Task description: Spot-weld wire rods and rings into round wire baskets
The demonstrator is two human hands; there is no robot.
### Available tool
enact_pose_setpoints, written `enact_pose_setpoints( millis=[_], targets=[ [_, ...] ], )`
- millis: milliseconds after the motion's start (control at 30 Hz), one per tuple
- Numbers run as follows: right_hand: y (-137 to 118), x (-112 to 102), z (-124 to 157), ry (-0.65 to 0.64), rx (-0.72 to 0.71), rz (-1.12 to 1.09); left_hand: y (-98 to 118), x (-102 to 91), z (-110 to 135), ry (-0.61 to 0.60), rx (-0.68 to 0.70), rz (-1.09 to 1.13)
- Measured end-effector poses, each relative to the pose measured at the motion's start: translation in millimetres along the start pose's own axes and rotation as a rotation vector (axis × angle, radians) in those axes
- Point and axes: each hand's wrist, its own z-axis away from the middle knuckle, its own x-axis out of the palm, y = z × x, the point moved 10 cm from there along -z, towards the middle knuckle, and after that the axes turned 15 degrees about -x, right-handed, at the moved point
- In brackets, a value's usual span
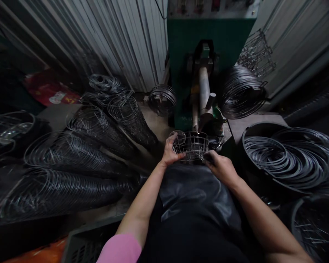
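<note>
A small round wire basket [192, 145] sits in front of me, under the arm of a green welding machine [208, 44]. My left hand [170, 151] grips the basket's left rim with fingers curled round the wire. On the basket's right lower rim my right hand [220, 166] is closed, thumb and fingers pinching the wire. The machine's grey electrode arm [204, 89] reaches down to just behind the basket. A dark shiny apron [192, 197] covers my lap beneath both hands.
Long nested stacks of finished wire baskets [79, 153] lie on the bench at my left. A dark tub of loose wire rings [287, 157] stands at my right, with another tub [315, 226] below it. Coiled wire [242, 91] hangs beside the machine. Corrugated metal walls stand behind.
</note>
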Motion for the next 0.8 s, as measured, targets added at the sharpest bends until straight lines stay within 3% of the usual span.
enact_pose_setpoints(
  millis=[67, 133, 300, 400, 500, 633, 800],
  targets=[
    [-7, 6, -19, -0.138, 0.020, 0.113, 25, -6.0, 16, 0.004, 0.109, -0.079],
    [-10, 13, -29, -0.195, 0.054, 0.186, 48, -4.7, 27, 0.011, 0.178, -0.157],
    [-4, 13, -24, 0.054, 0.129, 0.116, 80, 9.9, 28, -0.008, 0.183, -0.323],
    [-5, 16, -18, 0.156, -0.002, -0.111, 84, 11.9, 21, -0.025, 0.161, -0.349],
    [-5, 17, -18, 0.114, -0.119, -0.244, 82, 10.2, 16, -0.023, 0.147, -0.328],
    [-3, 18, -23, 0.043, -0.190, -0.243, 80, 11.3, 10, -0.020, 0.154, -0.310],
    [-3, 20, -28, 0.082, -0.228, -0.235, 77, 19.0, 2, -0.079, 0.160, -0.335]
  ],
)
